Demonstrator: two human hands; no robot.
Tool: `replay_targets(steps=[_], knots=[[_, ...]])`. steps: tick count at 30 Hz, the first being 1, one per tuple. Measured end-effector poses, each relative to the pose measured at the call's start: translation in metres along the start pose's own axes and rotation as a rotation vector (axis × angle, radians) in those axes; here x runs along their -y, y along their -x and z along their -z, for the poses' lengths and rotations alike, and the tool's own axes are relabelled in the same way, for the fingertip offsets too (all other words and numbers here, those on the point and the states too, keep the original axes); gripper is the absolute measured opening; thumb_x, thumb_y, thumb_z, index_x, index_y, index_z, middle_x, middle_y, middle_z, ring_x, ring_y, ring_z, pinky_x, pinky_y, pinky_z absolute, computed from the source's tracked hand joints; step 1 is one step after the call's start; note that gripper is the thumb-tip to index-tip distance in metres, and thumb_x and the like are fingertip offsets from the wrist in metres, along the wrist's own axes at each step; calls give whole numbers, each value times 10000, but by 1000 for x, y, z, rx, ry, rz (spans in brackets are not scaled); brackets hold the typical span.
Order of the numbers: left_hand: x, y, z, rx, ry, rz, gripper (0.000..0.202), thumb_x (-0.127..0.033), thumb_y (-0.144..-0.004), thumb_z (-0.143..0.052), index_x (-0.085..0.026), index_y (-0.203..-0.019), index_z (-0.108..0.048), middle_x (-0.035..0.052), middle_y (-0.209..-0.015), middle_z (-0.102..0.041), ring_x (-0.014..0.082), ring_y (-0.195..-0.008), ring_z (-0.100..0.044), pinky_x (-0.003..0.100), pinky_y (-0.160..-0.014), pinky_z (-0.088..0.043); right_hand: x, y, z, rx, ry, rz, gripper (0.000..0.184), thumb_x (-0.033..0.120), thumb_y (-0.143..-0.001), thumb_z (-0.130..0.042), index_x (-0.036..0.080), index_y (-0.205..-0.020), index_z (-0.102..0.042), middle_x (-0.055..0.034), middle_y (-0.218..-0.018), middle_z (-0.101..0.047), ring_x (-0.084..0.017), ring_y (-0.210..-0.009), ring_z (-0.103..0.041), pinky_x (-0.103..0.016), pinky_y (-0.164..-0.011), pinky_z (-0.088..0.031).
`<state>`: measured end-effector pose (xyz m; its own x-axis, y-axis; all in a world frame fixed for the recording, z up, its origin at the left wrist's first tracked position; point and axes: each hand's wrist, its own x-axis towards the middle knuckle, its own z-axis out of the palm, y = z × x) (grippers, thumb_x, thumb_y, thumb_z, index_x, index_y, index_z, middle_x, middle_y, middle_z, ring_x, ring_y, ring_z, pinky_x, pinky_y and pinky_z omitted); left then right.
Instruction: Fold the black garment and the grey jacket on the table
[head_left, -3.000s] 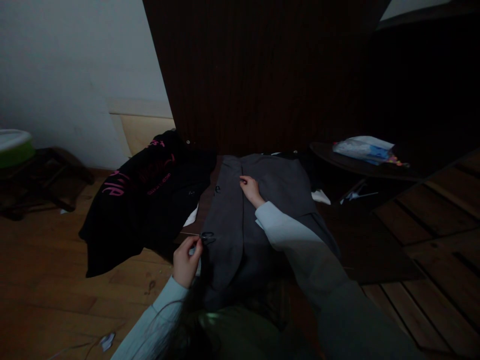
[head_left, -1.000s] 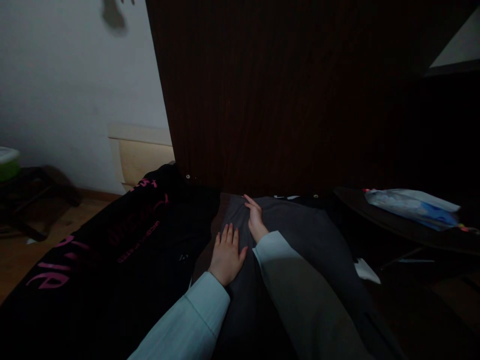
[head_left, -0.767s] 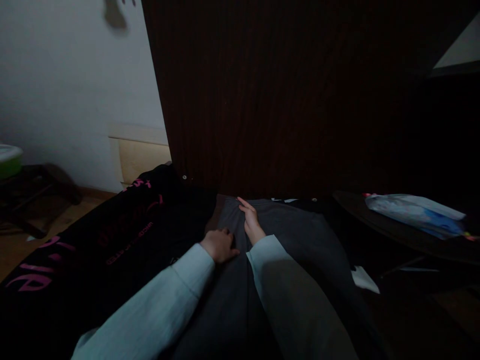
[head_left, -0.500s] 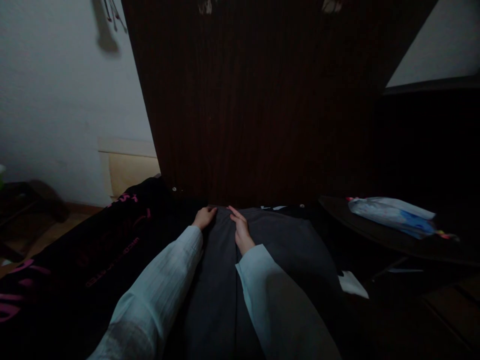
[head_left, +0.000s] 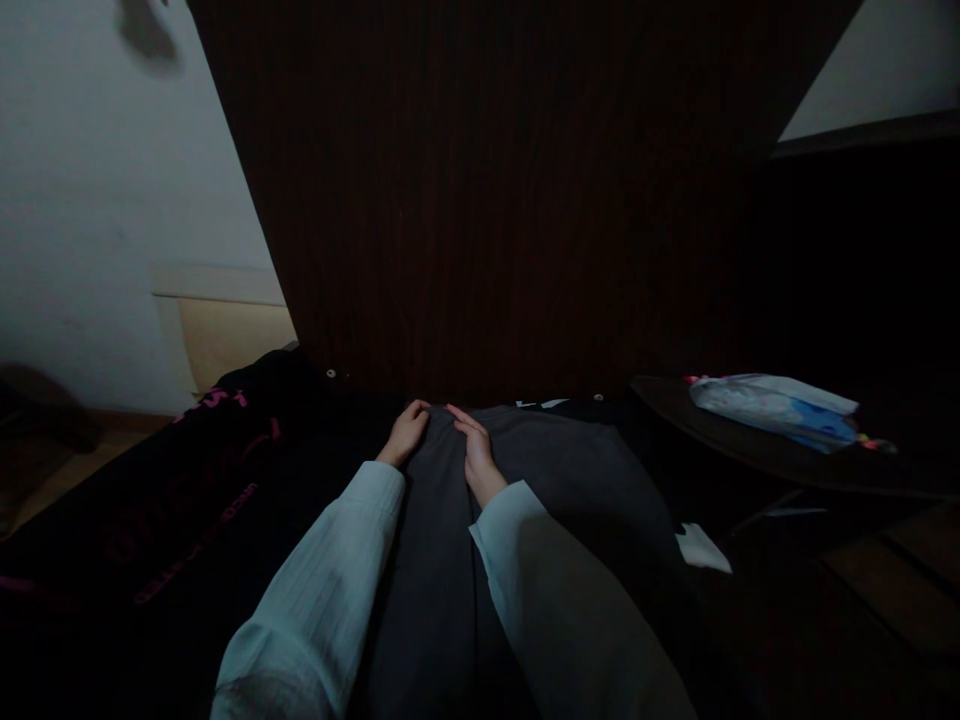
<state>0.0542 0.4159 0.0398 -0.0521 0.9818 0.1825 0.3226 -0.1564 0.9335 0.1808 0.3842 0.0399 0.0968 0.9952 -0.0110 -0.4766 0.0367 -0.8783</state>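
Observation:
Dark grey cloth, apparently a pair of trousers (head_left: 439, 560), is spread lengthwise in front of me, with a seam or fold line running down its middle. At its far edge my left hand (head_left: 406, 433) has its fingers curled on the left corner of the cloth. My right hand (head_left: 478, 455) rests on the same far edge, a little to the right, fingers stretched out and pointing away from me. Small creases show in the fabric between the hands. The undersides of both hands are hidden.
A dark wooden panel (head_left: 480, 220) rises right behind the cloth. Black fabric with pink lettering (head_left: 195, 480) lies on the left. To the right, a plastic packet (head_left: 772, 408) rests on a dark curved surface, with a white piece (head_left: 703, 549) below it.
The view has shifted slightly, with the wall and panel moving left and up. My left fingers have straightened a little at the cloth's edge; my right hand stays nearly in place.

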Motion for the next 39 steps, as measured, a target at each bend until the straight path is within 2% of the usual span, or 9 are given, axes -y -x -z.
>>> replay_targets(steps=[9, 14, 17, 20, 22, 26, 30, 35, 39], knots=[[3, -4, -3, -50, 177, 8, 162, -183, -649, -488, -153, -775, -585, 12, -782, -603, 146, -787, -558, 265, -767, -428, -4, -3, 2, -71, 11, 18, 310, 104, -579, -480, 182, -771, -711, -6, -917, -694, -179, -970, -586, -310, -946, -379], [9, -4, -5, -90, 352, 52, 277, -233, -611, -598, -138, -871, -599, 18, -759, -607, 147, -729, -571, 273, -707, -448, -5, -7, 4, -147, 8, 49, 327, 102, -571, -459, 180, -772, -705, -4, -941, -689, -167, -995, -574, -307, -966, -362], [8, -5, -4, -88, 322, 78, 308, -267, -629, -618, -138, -909, -612, 43, -816, -631, 169, -798, -583, 295, -760, -445, -4, -6, 4, -149, 2, 34, 336, 97, -574, -454, 175, -789, -700, -12, -962, -683, -165, -982, -582, -305, -950, -379], [4, -4, -3, -85, 221, 52, 240, -266, -666, -603, -154, -876, -639, 61, -926, -642, 187, -942, -563, 298, -873, -396, -2, -4, 2, -137, 14, 23, 347, 92, -581, -444, 174, -803, -698, -13, -964, -682, -161, -957, -594, -297, -926, -401], [2, -4, -3, -77, 201, 41, 214, -264, -673, -603, -162, -857, -647, 60, -954, -642, 187, -967, -556, 286, -883, -387, 0, -3, 1, -134, 25, 20, 351, 90, -583, -440, 173, -807, -697, -14, -961, -683, -162, -950, -597, -294, -911, -413], [3, -3, -4, -84, 258, 99, 252, -276, -625, -652, -136, -834, -639, 42, -768, -639, 160, -753, -582, 262, -709, -437, 0, -3, 1, -149, 51, 30, 363, 90, -586, -426, 168, -814, -698, -19, -982, -676, -166, -980, -586, -295, -916, -411], [4, -2, -4, -93, 290, 129, 328, -287, -580, -686, -120, -855, -620, -10, -610, -577, 110, -574, -526, 221, -562, -401, -2, -5, 1, -147, 98, 33, 376, 92, -593, -416, 163, -830, -699, -22, -1000, -671, -164, -994, -583, -300, -941, -391], [-3, 2, -3, -120, 440, 162, 359, -284, -538, -716, -121, -839, -608, -42, -562, -542, 76, -527, -488, 190, -522, -375, -1, -5, -1, -113, 302, 133, 352, 87, -607, -399, 190, -756, -702, -1, -950, -687, -151, -994, -583, -287, -953, -380], [-7, 3, -2, -161, 497, 207, 352, -272, -533, -722, -127, -832, -605, -46, -562, -544, 69, -523, -488, 186, -522, -381, 10, -7, -3, -18, 540, 222, 323, 104, -661, -413, 212, -772, -697, 7, -926, -690, -144, -959, -594, -269, -927, -395]])
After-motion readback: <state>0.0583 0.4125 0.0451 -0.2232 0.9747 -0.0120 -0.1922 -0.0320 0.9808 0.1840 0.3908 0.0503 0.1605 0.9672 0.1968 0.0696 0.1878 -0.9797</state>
